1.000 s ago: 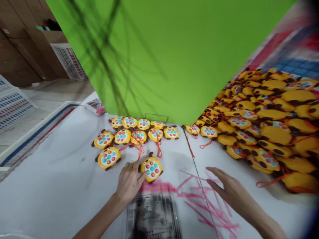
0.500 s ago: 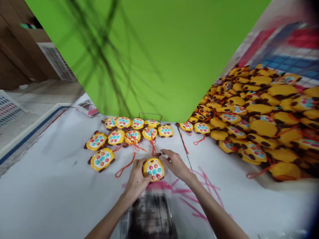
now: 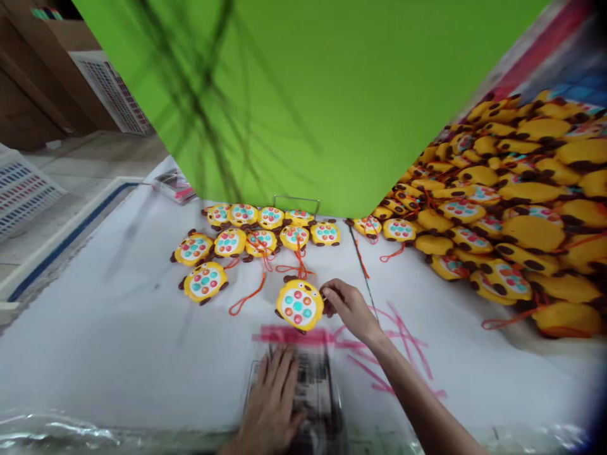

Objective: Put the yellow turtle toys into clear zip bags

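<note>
In the head view, a yellow animal-shaped toy (image 3: 298, 306) with dark brown ears and red, orange and teal bubbles on a white belly sits at mid-table, tilted. My right hand (image 3: 346, 306) pinches its right edge, thumb and fingers together; the exact grip point is partly hidden. Lower down, my left hand (image 3: 275, 392) lies flat, fingers outstretched, on a stack of clear plastic packaging (image 3: 317, 379) with black print. Beyond the held toy, several like toys (image 3: 230, 242) stand in rough rows, some with orange cord loops (image 3: 249, 296).
A big heap of the same yellow toys (image 3: 531, 227) fills the right side. A bright green panel (image 3: 332, 95) blocks the upper middle. Pink marks (image 3: 403, 341) cover part of the white table (image 3: 118, 341). White baskets (image 3: 28, 196) and cardboard boxes (image 3: 47, 76) stand at left.
My left hand has let go of the toy and dropped down onto the clear packaging. My right hand has closed on the toy's edge, and the toy has turned. The view has shifted slightly.
</note>
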{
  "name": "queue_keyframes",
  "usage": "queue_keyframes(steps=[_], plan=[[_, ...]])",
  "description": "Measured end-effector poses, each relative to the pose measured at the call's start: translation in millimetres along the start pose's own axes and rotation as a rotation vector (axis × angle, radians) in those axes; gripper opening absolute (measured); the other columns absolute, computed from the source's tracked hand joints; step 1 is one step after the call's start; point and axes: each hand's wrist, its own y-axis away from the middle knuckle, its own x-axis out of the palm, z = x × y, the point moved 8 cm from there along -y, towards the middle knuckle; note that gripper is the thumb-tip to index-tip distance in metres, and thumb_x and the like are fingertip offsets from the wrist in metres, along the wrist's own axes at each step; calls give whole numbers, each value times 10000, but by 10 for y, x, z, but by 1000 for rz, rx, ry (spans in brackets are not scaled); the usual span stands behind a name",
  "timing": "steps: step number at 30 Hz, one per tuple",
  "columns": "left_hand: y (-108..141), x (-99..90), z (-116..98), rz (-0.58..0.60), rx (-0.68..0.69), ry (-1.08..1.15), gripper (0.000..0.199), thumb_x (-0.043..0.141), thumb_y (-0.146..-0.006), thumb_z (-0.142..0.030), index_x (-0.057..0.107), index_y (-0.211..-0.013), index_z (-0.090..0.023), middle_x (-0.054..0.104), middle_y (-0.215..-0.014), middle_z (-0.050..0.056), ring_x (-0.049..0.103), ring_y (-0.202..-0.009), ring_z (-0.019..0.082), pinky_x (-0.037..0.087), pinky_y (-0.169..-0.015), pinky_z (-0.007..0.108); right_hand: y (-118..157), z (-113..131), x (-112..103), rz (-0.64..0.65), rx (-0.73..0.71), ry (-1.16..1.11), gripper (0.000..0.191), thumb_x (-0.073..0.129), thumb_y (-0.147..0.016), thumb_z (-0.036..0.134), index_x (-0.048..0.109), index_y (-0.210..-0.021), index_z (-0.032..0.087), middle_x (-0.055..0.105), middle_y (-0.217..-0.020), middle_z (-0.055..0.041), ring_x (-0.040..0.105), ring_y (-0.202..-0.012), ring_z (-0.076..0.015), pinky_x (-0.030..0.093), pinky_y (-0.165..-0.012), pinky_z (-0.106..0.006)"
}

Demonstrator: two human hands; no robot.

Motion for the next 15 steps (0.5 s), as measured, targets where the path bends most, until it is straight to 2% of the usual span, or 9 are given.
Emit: queue_keyframes(steps=[1, 3, 5, 7, 10, 12, 15], plan=[[-21, 21, -86, -9, 23, -8, 560, 437, -843, -455, 452, -1265, -86, 491, -1300, 203, 410, -1221, 352, 404, -913, 462, 20, -4, 13, -4, 16, -36, 263, 452, -852, 403, 512, -786, 156, 568, -582, 6, 576, -513, -116, 489, -481, -231], [-105, 24, -130, -22, -8, -13, 432, 415, -872, -349, 503, -1209, -92, 519, -1272, 183, 433, -1201, 326, 394, -931, 453, 68, -12, 43, 5, 47, -93, 294, 487, -829, 440, 517, -780, 152, 578, -587, 3, 576, -504, -115, 495, -485, -239], [-191, 16, -69, -2, -71, 3, 338, 402, -873, -197, 522, -1174, -100, 571, -1198, 156, 503, -1117, 284, 411, -920, 431, 125, -34, 60, 16, 86, -142, 328, 516, -807, 473, 525, -782, 146, 581, -589, 4, 577, -502, -115, 499, -494, -246], [-249, 17, 6, 36, -102, 41, 324, 400, -861, -123, 530, -1156, -102, 611, -1093, 138, 554, -1007, 254, 435, -891, 418, 185, -56, 67, 23, 127, -186, 347, 542, -788, 489, 532, -785, 142, 583, -598, 3, 581, -514, -117, 502, -508, -250], [-298, 17, 70, 78, -107, 106, 278, 399, -852, -98, 585, -1057, -125, 624, -987, 124, 562, -944, 251, 445, -868, 432, 271, -47, 77, 39, 161, -229, 344, 559, -782, 488, 535, -778, 145, 587, -614, 3, 588, -532, -120, 501, -519, -250], [-324, 24, 92, 102, -116, 151, 248, 412, -837, -87, 617, -963, -149, 625, -981, 119, 551, -963, 264, 436, -868, 451, 330, -10, 81, 63, 166, -236, 342, 556, -787, 491, 534, -772, 150, 585, -607, 8, 588, -529, -120, 494, -510, -245], [-360, 12, 127, 91, -147, 293, 210, 464, -824, -122, 631, -929, -195, 646, -981, 90, 552, -969, 260, 411, -889, 458, 441, 48, 82, 126, 168, -207, 344, 549, -799, 491, 543, -782, 147, 586, -591, 8, 584, -520, -116, 482, -503, -234]])
